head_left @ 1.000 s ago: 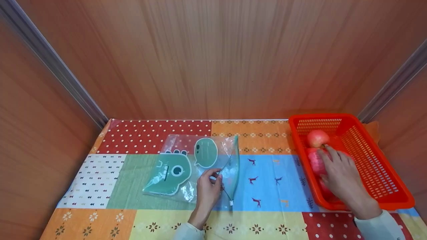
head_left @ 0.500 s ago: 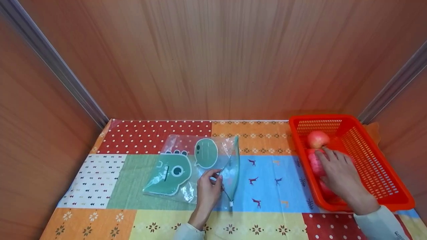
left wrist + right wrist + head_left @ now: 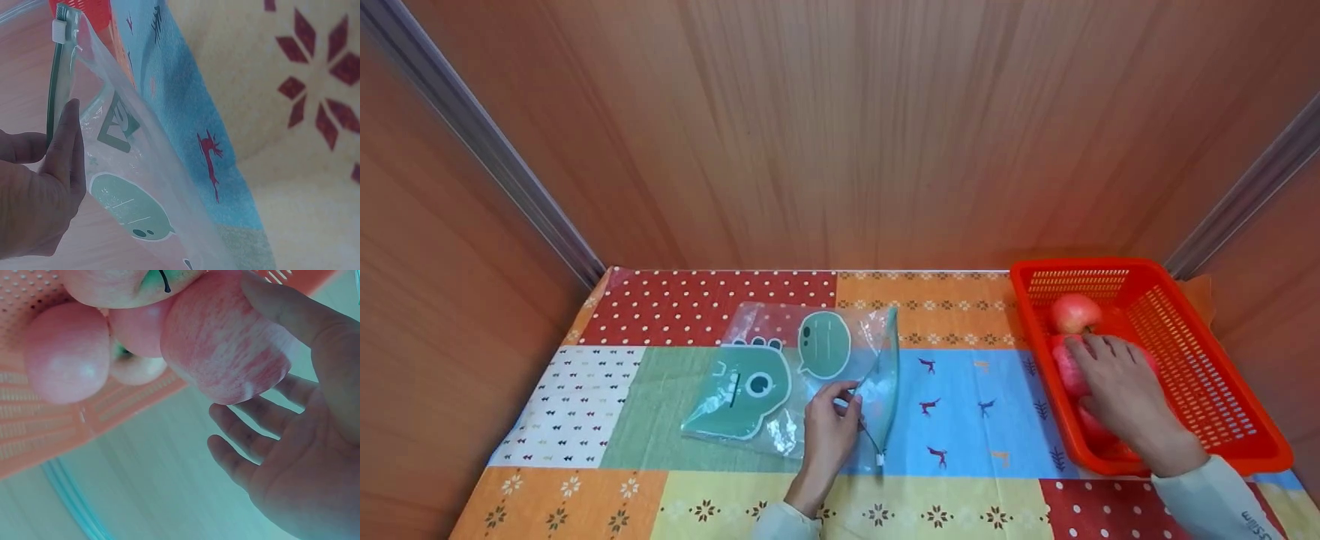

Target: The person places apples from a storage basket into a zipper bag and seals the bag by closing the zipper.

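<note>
My left hand (image 3: 829,427) pinches the upper edge of a clear zip bag (image 3: 780,409) with green dinosaur prints, near its opening. In the left wrist view, thumb and fingers hold the green zip strip (image 3: 59,98), below its white slider (image 3: 59,32). The bag's mouth stands slightly apart. Inside the red basket, my right hand (image 3: 1129,397) holds a streaked red apple (image 3: 225,337), the thumb on one side and fingers curled round the other. The back of that hand hides most of it in the head view.
The orange-red plastic basket (image 3: 1222,375) stands at the right of the patchwork tablecloth (image 3: 735,495). Several other apples lie in it, one pale red apple (image 3: 1074,311) at the far end. Wooden panels (image 3: 840,135) enclose the table at the back and sides.
My right hand has shifted very slightly over the apples, and its sleeve has turned a little. My left hand and the bag have hardly moved.
</note>
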Motion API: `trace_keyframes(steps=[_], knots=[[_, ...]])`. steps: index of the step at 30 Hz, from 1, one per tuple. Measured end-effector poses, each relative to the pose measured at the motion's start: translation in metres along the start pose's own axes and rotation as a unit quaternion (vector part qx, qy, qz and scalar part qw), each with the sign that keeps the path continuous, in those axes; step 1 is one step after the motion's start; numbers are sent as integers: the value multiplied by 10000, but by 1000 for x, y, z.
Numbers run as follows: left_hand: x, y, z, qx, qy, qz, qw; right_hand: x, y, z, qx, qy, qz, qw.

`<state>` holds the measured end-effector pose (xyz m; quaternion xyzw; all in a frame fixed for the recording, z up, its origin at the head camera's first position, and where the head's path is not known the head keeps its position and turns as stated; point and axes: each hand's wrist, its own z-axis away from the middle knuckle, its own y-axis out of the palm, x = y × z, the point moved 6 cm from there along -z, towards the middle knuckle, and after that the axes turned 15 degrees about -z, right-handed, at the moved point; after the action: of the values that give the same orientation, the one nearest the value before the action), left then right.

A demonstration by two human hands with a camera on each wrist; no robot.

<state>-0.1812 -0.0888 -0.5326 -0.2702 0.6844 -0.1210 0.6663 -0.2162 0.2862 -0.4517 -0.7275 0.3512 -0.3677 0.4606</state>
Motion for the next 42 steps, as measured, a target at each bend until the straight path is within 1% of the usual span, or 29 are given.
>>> trace_keyframes(steps=[4,9,16,21,25,29,36,40,42], knots=[[-1,0,0,16,21,22,10000,-1,-3,-1,-8,25,-23,10000],[-1,0,0,13,27,43,10000,1,-7,1,-169,-42,14,9998],[-1,-1,1,21,-29,94,9999,9,-17,3,-371,-60,-31,9993],[0,-1,1,39,-44,33,10000,15,-24,2,-451,0,-43,9990],[-1,-1,2,0,-79,-23,10000,21,-30,1,-535,-92,58,9985],[-1,-1,2,-26,-83,-38,10000,27,-34,-2,-560,-108,107,9983],[-1,-2,2,-35,26,-8,10000,39,-39,-5,-531,-93,114,9985],[0,-1,2,2,-23,-47,10000,47,-38,-7,-498,-140,216,9984],[1,-1,2,22,-35,-42,10000,52,-36,-8,-519,-228,277,9980]])
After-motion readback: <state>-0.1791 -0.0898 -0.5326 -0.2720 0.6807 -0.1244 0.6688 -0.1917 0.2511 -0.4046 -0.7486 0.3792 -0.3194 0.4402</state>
